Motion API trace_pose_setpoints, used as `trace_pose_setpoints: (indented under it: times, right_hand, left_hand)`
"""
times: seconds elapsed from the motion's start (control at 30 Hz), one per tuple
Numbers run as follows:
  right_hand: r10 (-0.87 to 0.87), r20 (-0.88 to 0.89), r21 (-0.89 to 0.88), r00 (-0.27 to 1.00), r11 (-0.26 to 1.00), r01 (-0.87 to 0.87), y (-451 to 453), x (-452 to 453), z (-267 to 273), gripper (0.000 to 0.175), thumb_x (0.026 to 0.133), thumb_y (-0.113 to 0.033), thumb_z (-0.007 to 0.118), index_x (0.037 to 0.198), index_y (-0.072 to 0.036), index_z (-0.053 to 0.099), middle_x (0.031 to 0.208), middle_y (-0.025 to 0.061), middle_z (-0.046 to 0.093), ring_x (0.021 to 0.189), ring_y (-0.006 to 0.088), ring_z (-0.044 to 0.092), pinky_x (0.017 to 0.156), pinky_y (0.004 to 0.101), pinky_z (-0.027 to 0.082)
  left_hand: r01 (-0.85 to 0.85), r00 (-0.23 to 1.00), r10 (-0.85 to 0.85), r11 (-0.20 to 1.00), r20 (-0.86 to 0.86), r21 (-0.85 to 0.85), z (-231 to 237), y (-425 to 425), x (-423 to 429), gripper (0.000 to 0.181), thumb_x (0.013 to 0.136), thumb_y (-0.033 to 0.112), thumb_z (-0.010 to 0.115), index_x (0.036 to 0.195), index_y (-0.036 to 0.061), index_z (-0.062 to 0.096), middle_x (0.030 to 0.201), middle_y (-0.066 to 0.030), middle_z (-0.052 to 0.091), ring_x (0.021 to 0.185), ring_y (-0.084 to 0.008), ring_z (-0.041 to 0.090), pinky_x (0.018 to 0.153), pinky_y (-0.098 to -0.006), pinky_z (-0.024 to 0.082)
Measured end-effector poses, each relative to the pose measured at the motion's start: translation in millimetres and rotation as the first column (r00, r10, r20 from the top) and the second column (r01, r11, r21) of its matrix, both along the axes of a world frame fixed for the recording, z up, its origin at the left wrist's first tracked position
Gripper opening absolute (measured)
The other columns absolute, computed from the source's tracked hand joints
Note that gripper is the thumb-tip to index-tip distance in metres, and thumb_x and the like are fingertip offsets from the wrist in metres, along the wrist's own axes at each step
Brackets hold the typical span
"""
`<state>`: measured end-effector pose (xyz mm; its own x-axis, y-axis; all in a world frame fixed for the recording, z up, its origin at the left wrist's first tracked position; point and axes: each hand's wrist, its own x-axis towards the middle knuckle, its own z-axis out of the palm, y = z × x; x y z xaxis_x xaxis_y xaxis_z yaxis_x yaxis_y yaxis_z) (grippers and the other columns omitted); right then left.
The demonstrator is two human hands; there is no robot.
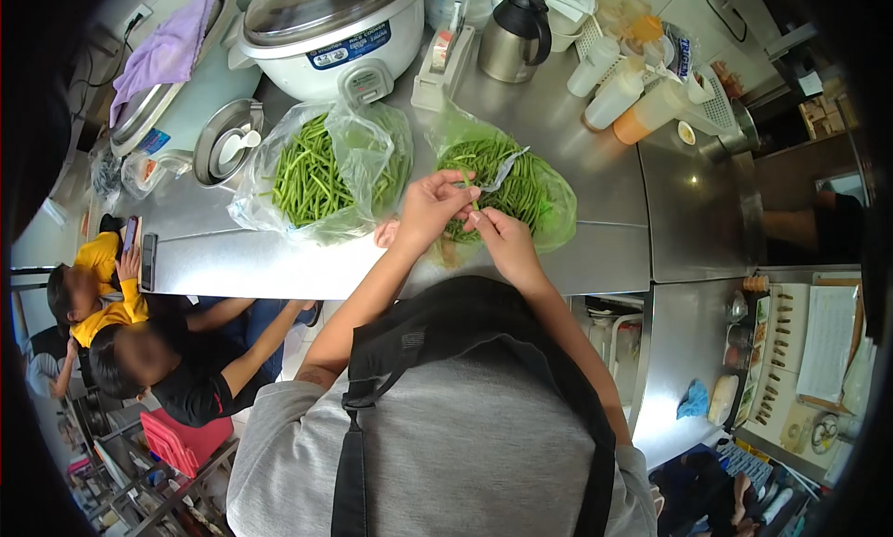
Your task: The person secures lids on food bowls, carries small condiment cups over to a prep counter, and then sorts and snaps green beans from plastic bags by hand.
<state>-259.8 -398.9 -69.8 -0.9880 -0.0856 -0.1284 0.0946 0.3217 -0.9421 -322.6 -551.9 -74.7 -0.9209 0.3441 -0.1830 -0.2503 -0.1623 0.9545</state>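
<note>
Over a green plastic bag of thin green beans, my two hands meet. The fingertips of my left hand pinch the upper part of one green bean. My right hand holds its lower end between thumb and finger. A strip of clear plastic lies across the beans behind my fingers. Left of my hands, a clear plastic bag sits open around short bean pieces. Beside my left wrist lies a small pinkish thing that I cannot identify.
A rice cooker, a tape dispenser and a steel thermal jug line the back of the steel counter. Squeeze bottles stand at right, nested metal bowls at left. Two people are close by on the left.
</note>
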Motion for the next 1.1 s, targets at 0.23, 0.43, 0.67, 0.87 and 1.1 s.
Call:
trace_pose_setpoints:
  times: [0.23,0.43,0.67,0.87,1.1]
  right_hand:
    - [0.248,-0.339,0.328,0.907,0.935,-0.133,-8,14,23,0.016,0.091,-0.019,0.053,0.090,-0.004,0.060,0.079,0.0147,0.060,0.074,0.0348,0.059,0.063,0.0420,0.046]
    - [0.280,-0.383,0.216,0.880,0.954,-0.210,-9,10,31,0.014,0.089,-0.015,0.055,0.083,-0.002,0.057,0.072,0.0116,0.057,0.065,0.0273,0.057,0.059,0.0358,0.045]
    - [-0.095,-0.191,0.065,0.977,0.992,0.110,40,-25,0,0.014,0.089,-0.009,0.050,0.089,-0.003,0.062,0.065,0.0069,0.051,0.058,0.0112,0.050,0.055,0.0271,0.040]
    - [-0.045,-0.395,0.548,0.917,0.790,0.275,84,-54,-40,0.020,0.087,-0.015,0.057,0.102,-0.008,0.067,0.076,0.0128,0.061,0.064,0.0280,0.059,0.062,0.0359,0.047]
    - [-0.086,-0.351,0.629,0.932,0.716,0.303,88,-49,-47,0.019,0.079,-0.023,0.070,0.091,-0.008,0.070,0.077,0.0127,0.061,0.068,0.0311,0.060,0.061,0.0396,0.047]
  left_hand:
    - [0.201,0.912,-0.250,0.964,0.324,0.177,1,-31,5,0.037,0.087,0.012,0.065,0.122,0.0022,0.058,0.086,-0.0023,0.068,0.068,-0.0070,0.063,0.064,-0.0183,0.053]
    - [0.185,0.926,-0.257,0.948,0.277,0.260,32,-54,9,0.036,0.085,0.013,0.068,0.119,0.0061,0.061,0.084,-0.0016,0.069,0.064,-0.0039,0.060,0.055,-0.0169,0.050]
    - [-0.573,0.817,0.399,0.646,-0.416,-0.505,66,-149,-17,0.042,0.080,0.020,0.071,0.117,0.0016,0.062,0.083,-0.0091,0.068,0.068,-0.0153,0.061,0.064,-0.0290,0.051]
    - [-0.735,0.677,-0.080,-0.029,-0.731,-0.678,14,-151,-14,0.073,0.074,0.030,0.074,0.132,-0.0026,0.044,0.128,-0.0314,0.043,0.116,-0.0430,0.044,0.099,-0.0475,0.036]
    - [-0.414,0.755,-0.236,0.552,-0.612,-0.724,14,-44,-8,0.053,0.081,0.026,0.066,0.127,0.0033,0.052,0.128,-0.0232,0.048,0.118,-0.0397,0.045,0.100,-0.0420,0.038]
